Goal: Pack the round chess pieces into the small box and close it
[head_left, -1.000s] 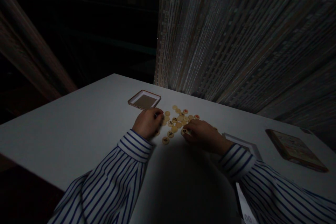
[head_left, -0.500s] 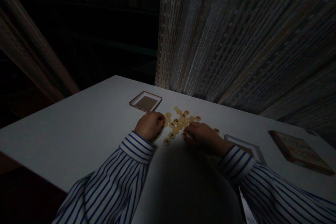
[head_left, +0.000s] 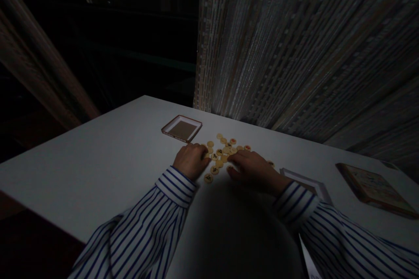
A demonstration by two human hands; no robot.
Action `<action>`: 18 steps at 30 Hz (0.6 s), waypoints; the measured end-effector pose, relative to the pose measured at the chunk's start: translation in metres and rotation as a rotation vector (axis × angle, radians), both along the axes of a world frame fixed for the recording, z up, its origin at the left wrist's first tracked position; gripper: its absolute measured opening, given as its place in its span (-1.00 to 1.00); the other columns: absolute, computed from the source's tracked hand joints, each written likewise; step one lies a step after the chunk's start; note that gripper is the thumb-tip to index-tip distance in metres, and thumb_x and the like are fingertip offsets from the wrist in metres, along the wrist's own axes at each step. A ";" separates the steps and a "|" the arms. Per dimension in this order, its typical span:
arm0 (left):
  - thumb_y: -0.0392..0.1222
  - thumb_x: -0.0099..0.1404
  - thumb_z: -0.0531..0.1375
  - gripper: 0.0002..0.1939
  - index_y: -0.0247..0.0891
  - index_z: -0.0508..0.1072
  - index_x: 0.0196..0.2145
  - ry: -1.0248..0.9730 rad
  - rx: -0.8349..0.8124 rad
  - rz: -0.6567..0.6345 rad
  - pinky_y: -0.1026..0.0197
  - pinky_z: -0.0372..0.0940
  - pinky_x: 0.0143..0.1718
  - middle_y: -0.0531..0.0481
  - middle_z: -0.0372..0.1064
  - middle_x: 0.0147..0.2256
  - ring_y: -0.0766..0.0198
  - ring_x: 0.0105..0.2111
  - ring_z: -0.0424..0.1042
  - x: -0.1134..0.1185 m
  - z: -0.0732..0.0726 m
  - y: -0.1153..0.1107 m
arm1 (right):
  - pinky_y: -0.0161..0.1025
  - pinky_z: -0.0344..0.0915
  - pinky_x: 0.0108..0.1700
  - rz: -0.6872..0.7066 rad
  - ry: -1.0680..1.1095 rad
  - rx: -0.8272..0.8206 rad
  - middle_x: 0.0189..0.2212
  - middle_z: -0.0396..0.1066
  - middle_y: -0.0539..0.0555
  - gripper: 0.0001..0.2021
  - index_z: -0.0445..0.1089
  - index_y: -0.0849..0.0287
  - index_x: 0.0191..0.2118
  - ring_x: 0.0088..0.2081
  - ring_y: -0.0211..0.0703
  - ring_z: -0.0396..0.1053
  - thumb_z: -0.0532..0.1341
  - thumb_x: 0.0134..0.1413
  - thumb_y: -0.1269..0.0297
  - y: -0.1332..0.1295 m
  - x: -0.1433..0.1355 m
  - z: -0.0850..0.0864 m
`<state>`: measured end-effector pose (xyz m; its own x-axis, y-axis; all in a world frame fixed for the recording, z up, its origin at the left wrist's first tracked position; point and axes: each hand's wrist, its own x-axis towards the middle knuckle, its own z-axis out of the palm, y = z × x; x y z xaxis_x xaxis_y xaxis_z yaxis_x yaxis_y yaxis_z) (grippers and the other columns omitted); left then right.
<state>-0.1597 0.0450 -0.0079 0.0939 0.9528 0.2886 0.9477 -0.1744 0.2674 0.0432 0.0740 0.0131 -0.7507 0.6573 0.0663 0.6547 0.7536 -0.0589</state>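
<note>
Round wooden Chinese chess pieces (head_left: 219,163) lie spread in a loose cluster, some marked in black or red and others blank side up. My left hand (head_left: 190,161) rests at the cluster's left edge, thumb and fingers apart and touching the pieces there. From the right, my right hand (head_left: 250,169) reaches over the pieces with its fingertips on them. Its thumb is apart from the fingers, beside a black-marked piece (head_left: 230,168) that is partly covered. Near me, a black-marked piece (head_left: 208,178) lies between the hands. Some pieces are hidden under my fingers.
On the white table (head_left: 108,157), a shallow open box part (head_left: 167,131) lies behind my left hand. Another pale-rimmed tray (head_left: 322,189) sits partly under my right forearm. Farther right is a patterned box (head_left: 376,187). A curtain (head_left: 255,52) hangs along the far edge.
My left hand has shifted right, onto the left edge of the cluster, and its fingers have spread. My right hand's fingers have stretched a little further left over the pieces.
</note>
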 end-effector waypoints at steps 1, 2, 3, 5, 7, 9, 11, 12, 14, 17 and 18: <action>-0.12 0.12 0.12 -0.79 -0.24 0.45 -0.30 0.015 -0.003 -0.001 0.12 0.24 -0.31 -0.12 0.44 -0.33 0.09 -0.32 0.39 0.000 0.000 0.000 | -0.19 0.13 -0.17 0.008 0.004 0.003 -0.25 0.36 0.15 -0.73 0.31 0.20 -0.15 -0.17 -0.09 0.26 0.06 0.06 0.20 0.000 -0.001 0.000; -0.13 0.13 0.12 -0.79 -0.24 0.45 -0.30 0.028 -0.008 -0.002 0.12 0.24 -0.31 -0.12 0.44 -0.33 0.09 -0.31 0.39 0.000 0.000 0.000 | -0.19 0.13 -0.17 0.015 0.007 0.008 -0.25 0.36 0.15 -0.73 0.31 0.20 -0.14 -0.17 -0.09 0.26 0.06 0.06 0.21 0.000 -0.001 -0.001; -0.14 0.13 0.12 -0.79 -0.24 0.45 -0.30 0.039 -0.015 -0.003 0.13 0.24 -0.31 -0.12 0.44 -0.32 0.09 -0.30 0.39 0.001 0.000 0.000 | -0.18 0.13 -0.18 0.020 0.010 0.013 -0.24 0.36 0.15 -0.73 0.31 0.20 -0.14 -0.17 -0.09 0.26 0.06 0.05 0.22 0.000 -0.002 -0.002; -0.15 0.13 0.12 -0.80 -0.24 0.45 -0.30 0.057 -0.038 0.006 0.14 0.24 -0.29 -0.11 0.44 -0.32 0.11 -0.28 0.38 0.001 0.000 0.001 | -0.18 0.13 -0.19 0.025 0.014 0.024 -0.24 0.36 0.14 -0.72 0.31 0.20 -0.13 -0.18 -0.08 0.25 0.05 0.05 0.24 0.000 -0.002 -0.005; -0.17 0.13 0.11 -0.81 -0.24 0.45 -0.31 0.062 -0.061 0.020 0.16 0.23 -0.27 -0.10 0.44 -0.31 0.13 -0.27 0.38 0.002 0.000 0.001 | -0.18 0.12 -0.21 0.027 0.019 0.040 -0.24 0.36 0.13 -0.72 0.31 0.19 -0.13 -0.19 -0.08 0.26 0.06 0.04 0.25 0.001 -0.002 -0.007; -0.19 0.14 0.10 -0.81 -0.24 0.45 -0.30 0.055 -0.074 0.027 0.16 0.23 -0.24 -0.09 0.44 -0.30 0.15 -0.25 0.37 0.002 0.000 0.001 | -0.19 0.12 -0.20 0.031 0.031 0.055 -0.24 0.36 0.13 -0.72 0.31 0.20 -0.13 -0.19 -0.08 0.25 0.06 0.03 0.26 0.001 -0.003 -0.008; -0.19 0.15 0.09 -0.78 -0.25 0.45 -0.27 0.036 -0.075 0.018 0.14 0.22 -0.21 -0.10 0.44 -0.28 0.14 -0.24 0.37 0.001 0.001 0.001 | -0.18 0.12 -0.19 0.035 0.041 0.061 -0.25 0.36 0.13 -0.72 0.31 0.20 -0.13 -0.19 -0.08 0.25 0.06 0.02 0.25 0.001 -0.003 -0.008; -0.19 0.16 0.08 -0.77 -0.26 0.45 -0.26 0.024 -0.071 0.012 0.14 0.23 -0.21 -0.11 0.44 -0.28 0.14 -0.24 0.37 0.000 0.001 0.001 | -0.18 0.12 -0.18 0.036 0.044 0.060 -0.25 0.36 0.13 -0.72 0.31 0.20 -0.13 -0.19 -0.08 0.25 0.06 0.02 0.26 0.001 -0.003 -0.007; -0.18 0.17 0.07 -0.76 -0.26 0.45 -0.24 -0.006 -0.054 -0.008 0.13 0.23 -0.19 -0.12 0.44 -0.29 0.14 -0.24 0.37 -0.003 0.002 0.002 | -0.17 0.12 -0.17 0.035 0.048 0.054 -0.25 0.36 0.13 -0.72 0.31 0.21 -0.14 -0.19 -0.08 0.25 0.06 0.02 0.26 0.000 -0.004 -0.005; -0.18 0.19 0.04 -0.73 -0.27 0.45 -0.22 -0.062 -0.014 -0.037 0.13 0.22 -0.16 -0.12 0.43 -0.28 0.15 -0.23 0.37 -0.008 0.004 0.003 | -0.16 0.12 -0.16 0.035 0.063 0.046 -0.25 0.36 0.13 -0.72 0.32 0.21 -0.14 -0.19 -0.09 0.25 0.06 0.02 0.26 0.000 -0.005 -0.004; -0.19 0.19 0.03 -0.72 -0.28 0.45 -0.21 -0.084 -0.003 -0.043 0.14 0.22 -0.16 -0.13 0.42 -0.27 0.16 -0.23 0.37 -0.009 0.004 0.003 | -0.16 0.13 -0.16 0.037 0.069 0.045 -0.25 0.37 0.13 -0.72 0.32 0.21 -0.14 -0.19 -0.09 0.24 0.06 0.02 0.26 0.000 -0.005 -0.004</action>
